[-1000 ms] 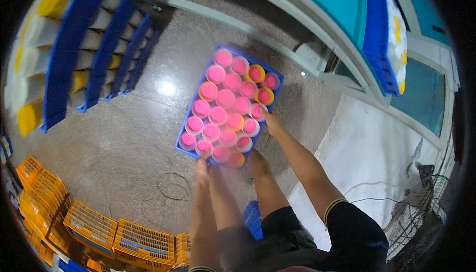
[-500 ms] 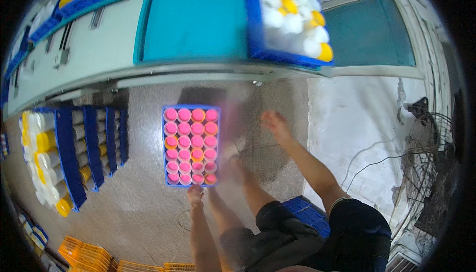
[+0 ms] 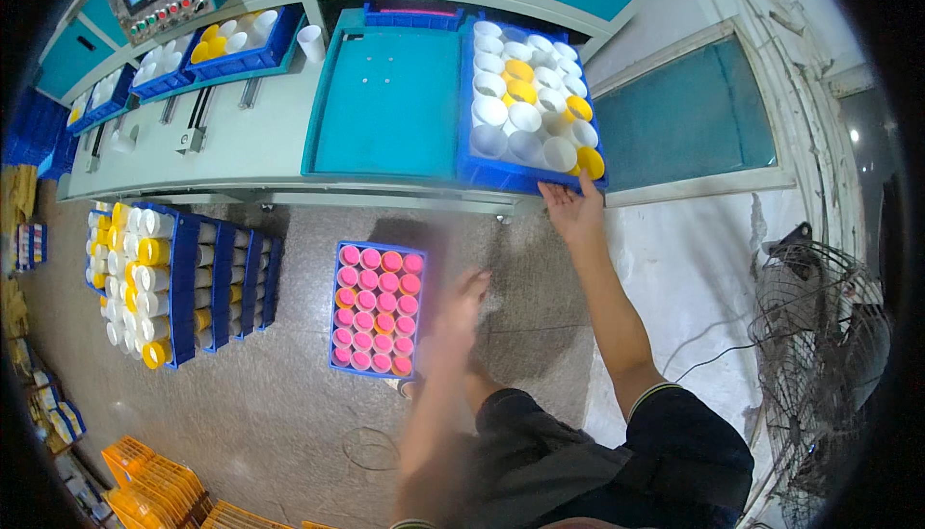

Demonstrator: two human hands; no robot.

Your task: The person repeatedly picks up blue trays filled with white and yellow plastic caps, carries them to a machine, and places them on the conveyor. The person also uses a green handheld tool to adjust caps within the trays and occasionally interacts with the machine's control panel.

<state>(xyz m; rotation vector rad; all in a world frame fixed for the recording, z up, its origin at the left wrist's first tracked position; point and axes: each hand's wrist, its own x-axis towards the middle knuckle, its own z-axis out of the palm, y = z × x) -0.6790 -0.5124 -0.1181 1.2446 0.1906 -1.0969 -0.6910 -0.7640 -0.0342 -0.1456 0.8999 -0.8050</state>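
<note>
Head view: right hand [image 3: 578,216] at near right corner of blue crate [image 3: 511,176] on table [image 3: 255,134] — fingers partly spread, touching rim, firm grip cannot be told. Crate sits at table edge, probably for easy reach. Left hand [image 3: 469,293] blurred over floor [image 3: 279,404], nothing seen in it — opening cannot be told. Tray [image 3: 371,373] of pink-filled cups [image 3: 363,321] flat on floor, likely keeping them upright.

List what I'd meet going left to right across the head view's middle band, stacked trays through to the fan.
Stacked blue trays of white and yellow cups, blue tray of pink-filled cups, blurred left hand, right hand, wire-caged fan.
</note>
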